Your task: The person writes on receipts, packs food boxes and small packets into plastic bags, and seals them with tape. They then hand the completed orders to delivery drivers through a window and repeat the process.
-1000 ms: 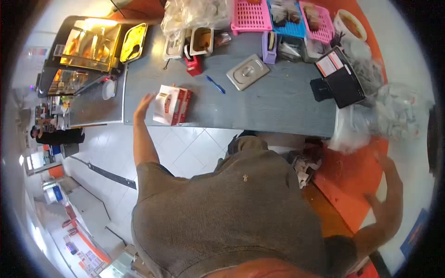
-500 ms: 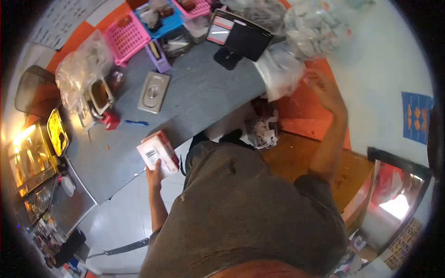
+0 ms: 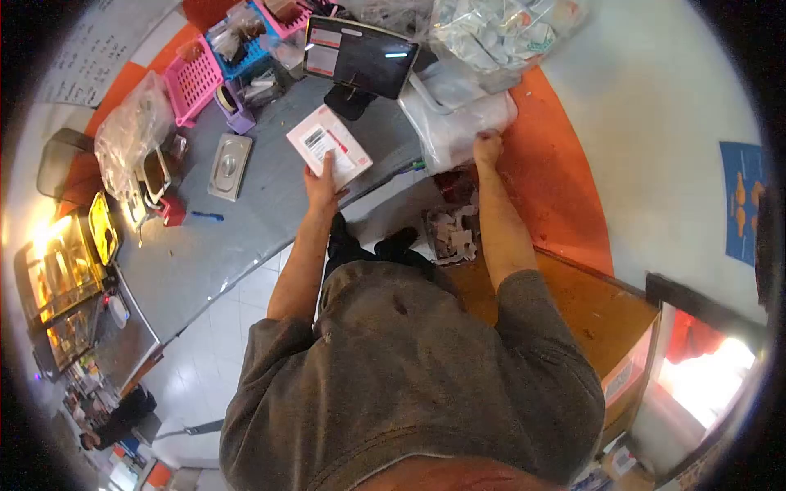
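White carton (image 3: 329,147) — tablet (image 3: 360,56), bag (image 3: 455,124) beyond

Grey counter (image 3: 246,233), white tiled floor (image 3: 205,360), orange-and-white wall (image 3: 565,164)

the flat white cardboard box (image 3: 329,147) bears a red stripe and black barcode. the crumpled plastic bag (image 3: 458,123) is translucent white, the bench (image 3: 270,204) grey, the slatted plastic basket (image 3: 192,78) pink.
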`<action>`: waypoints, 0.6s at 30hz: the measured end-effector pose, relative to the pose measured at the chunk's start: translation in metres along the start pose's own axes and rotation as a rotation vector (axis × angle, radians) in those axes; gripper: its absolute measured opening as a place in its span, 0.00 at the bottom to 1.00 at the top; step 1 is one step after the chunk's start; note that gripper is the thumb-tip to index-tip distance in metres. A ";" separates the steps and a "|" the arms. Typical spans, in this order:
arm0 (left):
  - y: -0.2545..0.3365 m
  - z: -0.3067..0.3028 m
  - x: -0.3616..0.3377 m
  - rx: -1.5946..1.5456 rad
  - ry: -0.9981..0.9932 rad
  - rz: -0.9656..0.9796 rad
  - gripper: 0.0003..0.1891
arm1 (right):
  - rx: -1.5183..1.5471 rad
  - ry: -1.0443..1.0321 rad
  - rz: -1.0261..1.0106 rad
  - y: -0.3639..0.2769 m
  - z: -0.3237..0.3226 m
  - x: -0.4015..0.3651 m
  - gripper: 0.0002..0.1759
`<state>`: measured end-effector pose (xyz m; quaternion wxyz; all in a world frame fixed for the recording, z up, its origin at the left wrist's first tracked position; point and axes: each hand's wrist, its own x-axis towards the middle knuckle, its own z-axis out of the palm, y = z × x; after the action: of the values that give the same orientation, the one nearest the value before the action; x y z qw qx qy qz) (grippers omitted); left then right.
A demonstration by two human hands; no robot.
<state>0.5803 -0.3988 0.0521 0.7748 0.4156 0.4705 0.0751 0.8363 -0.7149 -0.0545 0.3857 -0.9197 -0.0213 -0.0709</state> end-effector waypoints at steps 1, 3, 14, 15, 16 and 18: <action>-0.005 0.008 -0.010 -0.003 0.018 0.007 0.49 | 0.133 0.157 0.150 0.008 0.013 -0.001 0.10; -0.016 0.014 -0.031 0.109 0.182 0.207 0.49 | 0.269 0.147 0.183 0.022 0.031 -0.023 0.11; -0.057 0.079 -0.116 0.828 -0.425 0.938 0.23 | 0.548 0.095 0.535 -0.024 0.002 -0.031 0.17; -0.052 0.103 -0.111 0.899 -0.515 0.951 0.26 | 0.548 0.091 0.519 -0.036 -0.013 -0.026 0.17; -0.047 0.128 -0.105 0.971 -0.607 0.963 0.28 | 0.439 0.005 0.489 -0.048 -0.027 -0.020 0.17; -0.073 0.171 -0.061 1.025 -0.610 1.072 0.38 | 0.518 -0.110 0.478 -0.058 -0.045 -0.012 0.15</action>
<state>0.6622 -0.5745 0.0766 0.4405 0.8913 -0.0498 0.0947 0.8138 -0.7066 0.0157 0.6099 -0.7729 0.1563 0.0786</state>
